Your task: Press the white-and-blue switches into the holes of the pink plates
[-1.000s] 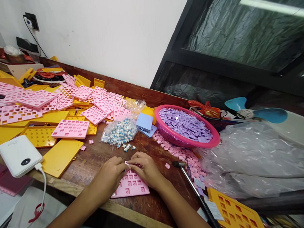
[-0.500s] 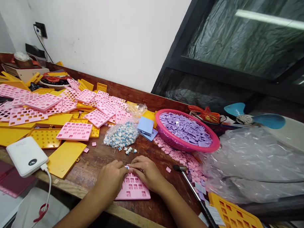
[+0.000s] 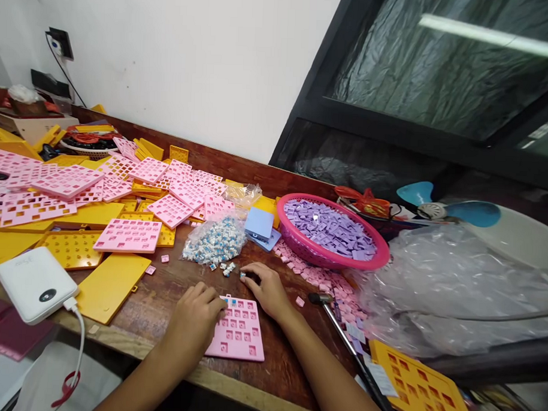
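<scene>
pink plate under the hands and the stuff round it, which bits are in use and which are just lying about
In use:
left hand resting on the pink plate
right hand reaching to the loose switches
bag of switches

Lying about:
power bank
hammer
basket of purple caps
yellow trays
fan

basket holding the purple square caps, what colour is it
Pink; the basket shows best in the head view, right of the blue pad.

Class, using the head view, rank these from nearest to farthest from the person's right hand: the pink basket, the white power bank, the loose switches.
From the right hand:
1. Loose switches, just left of its fingertips.
2. Pink basket, beyond it, right.
3. White power bank, far left at the table edge.
</scene>
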### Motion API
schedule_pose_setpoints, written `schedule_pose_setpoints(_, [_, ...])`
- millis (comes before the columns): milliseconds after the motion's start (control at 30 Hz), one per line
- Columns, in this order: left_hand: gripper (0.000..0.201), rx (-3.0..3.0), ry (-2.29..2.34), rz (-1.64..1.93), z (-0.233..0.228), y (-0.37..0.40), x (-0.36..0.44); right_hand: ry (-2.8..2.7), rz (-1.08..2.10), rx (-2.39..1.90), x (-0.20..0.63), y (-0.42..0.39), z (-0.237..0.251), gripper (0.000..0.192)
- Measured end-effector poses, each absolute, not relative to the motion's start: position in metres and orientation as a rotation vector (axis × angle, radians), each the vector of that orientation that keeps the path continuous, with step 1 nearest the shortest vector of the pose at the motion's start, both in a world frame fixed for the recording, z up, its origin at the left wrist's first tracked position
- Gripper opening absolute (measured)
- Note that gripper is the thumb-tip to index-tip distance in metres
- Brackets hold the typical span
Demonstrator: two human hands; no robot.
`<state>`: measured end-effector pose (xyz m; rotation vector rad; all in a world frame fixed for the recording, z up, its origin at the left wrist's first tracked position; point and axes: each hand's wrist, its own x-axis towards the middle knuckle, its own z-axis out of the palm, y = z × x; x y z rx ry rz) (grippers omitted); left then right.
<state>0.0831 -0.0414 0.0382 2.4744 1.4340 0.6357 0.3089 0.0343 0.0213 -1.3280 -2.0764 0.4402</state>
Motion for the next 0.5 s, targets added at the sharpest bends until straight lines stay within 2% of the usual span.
schedule_pose_setpoints(67, [0.018, 2.426, 1.401, 0.646, 0.041, -0.041, 0.083, -2.043, 0.471, -1.358, 0.309, 0.033, 0.024, 0.013])
schedule_pose_setpoints(233, [0.02, 2.561, 1.488, 0.602, 0.037, -0.041, 0.087, -1.982, 0.702, -1.22, 0.316, 0.025, 0.04, 0.025])
schedule_pose_setpoints(500, [0.017, 2.612, 1.561, 0.403, 0.041, -0.039, 0.093, -1.833, 1.113, -1.117, 0.321, 0.014, 0.063, 0.031])
